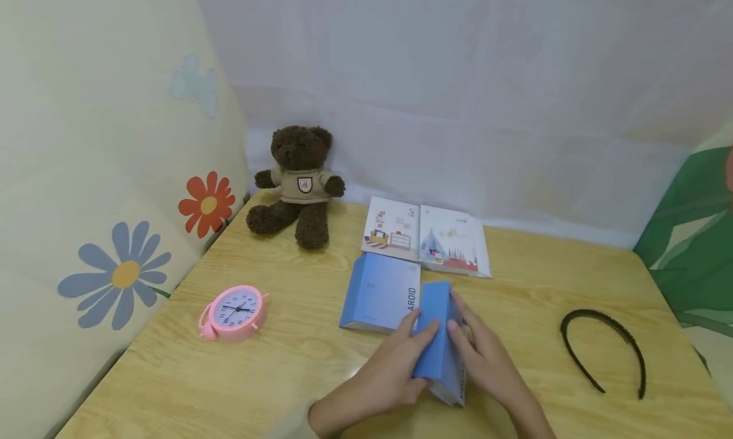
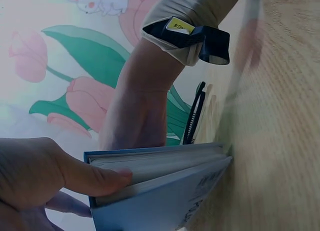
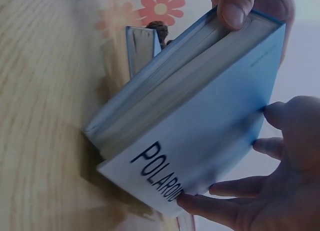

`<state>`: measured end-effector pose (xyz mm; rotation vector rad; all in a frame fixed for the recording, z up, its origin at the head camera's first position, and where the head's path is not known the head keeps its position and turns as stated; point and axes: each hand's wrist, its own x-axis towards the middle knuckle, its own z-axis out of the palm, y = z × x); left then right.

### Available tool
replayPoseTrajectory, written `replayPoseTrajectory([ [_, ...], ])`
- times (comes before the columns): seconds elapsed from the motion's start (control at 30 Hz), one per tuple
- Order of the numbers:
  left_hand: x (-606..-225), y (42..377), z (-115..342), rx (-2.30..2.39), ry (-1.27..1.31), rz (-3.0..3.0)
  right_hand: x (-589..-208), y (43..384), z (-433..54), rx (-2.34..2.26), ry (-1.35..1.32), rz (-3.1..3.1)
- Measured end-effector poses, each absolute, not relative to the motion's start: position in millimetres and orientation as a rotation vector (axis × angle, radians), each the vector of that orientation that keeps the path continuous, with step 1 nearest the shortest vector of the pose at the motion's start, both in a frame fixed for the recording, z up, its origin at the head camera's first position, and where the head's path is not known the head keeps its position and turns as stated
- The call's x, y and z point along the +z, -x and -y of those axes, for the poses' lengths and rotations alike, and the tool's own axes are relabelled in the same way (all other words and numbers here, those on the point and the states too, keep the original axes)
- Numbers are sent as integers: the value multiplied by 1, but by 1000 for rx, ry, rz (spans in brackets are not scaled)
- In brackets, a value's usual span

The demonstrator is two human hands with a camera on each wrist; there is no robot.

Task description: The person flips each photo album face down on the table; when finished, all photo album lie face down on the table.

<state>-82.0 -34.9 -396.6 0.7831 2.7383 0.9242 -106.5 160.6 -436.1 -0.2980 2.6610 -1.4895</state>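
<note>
In the head view a blue book (image 1: 433, 337) stands on edge above the table, its spine up. My left hand (image 1: 389, 366) grips it from the left. In the left wrist view that hand's thumb (image 2: 102, 181) lies across the page edges. My right hand (image 1: 487, 356) rests its fairly straight fingers on the book's right cover, which reads POLAROID in the right wrist view. Near the left hand, another blue book (image 1: 383, 289) lies flat. Behind that, two white illustrated books (image 1: 392, 229) lie side by side.
A brown teddy bear (image 1: 300, 184) sits against the back cloth at left. The pink alarm clock (image 1: 237, 312) is on the left of the wooden table (image 1: 298, 375). To the right lies a black headband (image 1: 613, 321). Flower-printed cloth (image 1: 103, 172) borders the left side.
</note>
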Motion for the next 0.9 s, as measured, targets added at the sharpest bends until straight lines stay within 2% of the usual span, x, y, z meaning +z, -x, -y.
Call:
replayPoseTrajectory([
  [0.2,-391,88,26,832,-933,-2750,-432,106,-165,-1586,272,-2640],
  [0.37,-394,93,22,897,-936,-2753,-431,107,-170,-1709,200,-2484],
  [0.57,-430,93,24,1408,-715,-2436,-428,108,-171,-1729,125,-2417],
  [0.7,-458,94,21,1634,-682,-2179,-425,108,-170,-1712,95,-2423],
  [0.9,-469,93,16,1560,-658,-2225,-421,105,-167,-1693,25,-2456],
])
